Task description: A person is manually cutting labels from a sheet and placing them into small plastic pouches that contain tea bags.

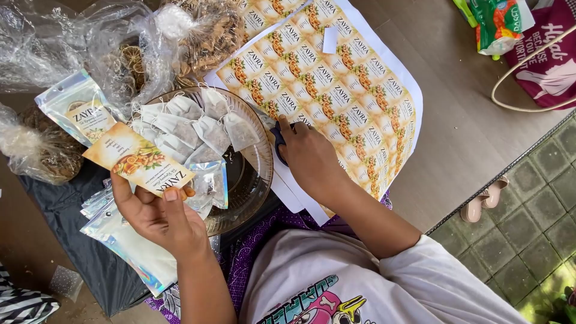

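My left hand (159,216) holds a labelled pouch (139,159) with an orange and cream printed front, thumb on its lower edge. Under it lie several shiny holographic pouches (129,243). My right hand (309,159) rests on a sheet of printed orange labels (342,90), its fingers on a dark blue object (279,144) at the sheet's left edge; what that object is I cannot tell. Between my hands stands a glass bowl (255,174) filled with several white tea bags (192,123).
A second labelled pouch (81,111) lies left of the bowl. Clear plastic bags of dried material (150,42) fill the upper left. A maroon bag (549,54) and a green packet (495,21) sit at the top right. Pink sandals (486,201) lie on tiled ground.
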